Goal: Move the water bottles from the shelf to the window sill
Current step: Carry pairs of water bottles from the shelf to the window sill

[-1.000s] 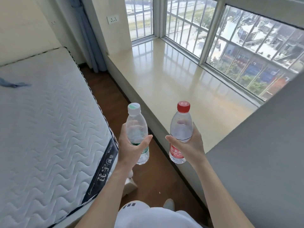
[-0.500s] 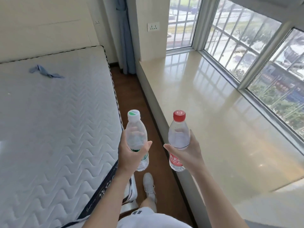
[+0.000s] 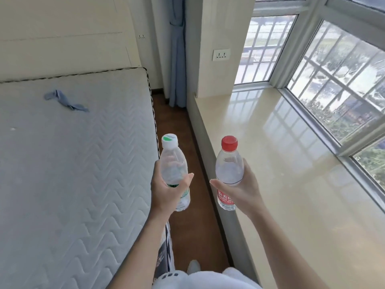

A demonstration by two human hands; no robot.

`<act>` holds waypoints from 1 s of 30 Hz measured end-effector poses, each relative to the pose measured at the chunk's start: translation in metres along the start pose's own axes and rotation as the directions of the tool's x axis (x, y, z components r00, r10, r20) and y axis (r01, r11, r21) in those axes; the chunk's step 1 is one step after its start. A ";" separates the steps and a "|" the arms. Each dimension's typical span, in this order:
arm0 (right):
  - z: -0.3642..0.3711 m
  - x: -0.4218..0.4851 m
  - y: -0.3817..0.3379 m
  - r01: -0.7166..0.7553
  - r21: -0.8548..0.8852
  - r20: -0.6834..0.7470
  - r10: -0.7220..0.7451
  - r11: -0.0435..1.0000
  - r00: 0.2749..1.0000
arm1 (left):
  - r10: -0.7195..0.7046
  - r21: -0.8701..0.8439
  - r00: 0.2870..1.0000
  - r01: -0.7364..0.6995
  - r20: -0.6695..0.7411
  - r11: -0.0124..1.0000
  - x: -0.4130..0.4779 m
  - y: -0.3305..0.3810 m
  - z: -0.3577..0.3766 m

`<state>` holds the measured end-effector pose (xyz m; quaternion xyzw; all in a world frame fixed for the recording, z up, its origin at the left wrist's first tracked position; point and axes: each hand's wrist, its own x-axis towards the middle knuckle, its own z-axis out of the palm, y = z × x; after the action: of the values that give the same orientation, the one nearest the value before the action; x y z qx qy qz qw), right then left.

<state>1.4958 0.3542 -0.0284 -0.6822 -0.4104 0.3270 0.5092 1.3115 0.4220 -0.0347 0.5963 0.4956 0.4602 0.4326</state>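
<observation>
Both bottles stand upright in the lower middle of the frame. The right hand grips the red-capped bottle right at the window sill's near edge, so it looks closest to setting down. The left hand wraps the white-capped bottle over the brown floor, between mattress and sill. The glossy sill runs along the window at right.

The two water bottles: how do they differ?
The left bottle has a white cap with a green top; the right bottle has a red cap. The left bottle's label is green and white; the right bottle's is red. The left hand holds the left bottle, the right hand the right bottle. Both are clear, capped, roughly upright and not yet on the window sill.
</observation>
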 end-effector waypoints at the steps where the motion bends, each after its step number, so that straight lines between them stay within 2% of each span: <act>1: 0.003 0.013 0.000 0.001 0.003 -0.003 -0.001 1.000 1.000 | 0.001 0.005 1.000 -0.001 0.000 1.000 0.013 -0.001 0.002; 7: 0.018 0.087 0.003 0.005 -0.003 0.012 -0.005 1.000 1.000 | -0.001 -0.019 1.000 0.001 0.005 1.000 0.083 -0.003 0.021; 14: 0.030 0.198 0.011 0.021 0.025 0.021 -0.021 0.999 1.000 | 0.041 0.035 0.999 -0.042 0.023 0.999 0.183 -0.013 0.058; 19: 0.034 0.299 0.014 0.016 0.071 0.019 -0.017 0.997 1.000 | 0.010 0.069 0.996 -0.017 0.091 0.997 0.278 -0.026 0.096; 24: 0.027 0.397 0.008 0.013 0.055 -0.003 -0.013 0.998 1.000 | 0.018 0.120 0.990 -0.035 0.138 0.992 0.376 -0.020 0.139; 30: 0.010 0.479 0.004 -0.003 0.032 -0.065 0.005 0.999 0.998 | 0.068 0.101 0.976 -0.090 0.206 0.991 0.457 -0.015 0.186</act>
<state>1.7032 0.7860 -0.0488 -0.6852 -0.3870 0.3121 0.5322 1.5290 0.8647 -0.0325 0.6820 0.4494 0.3861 0.4288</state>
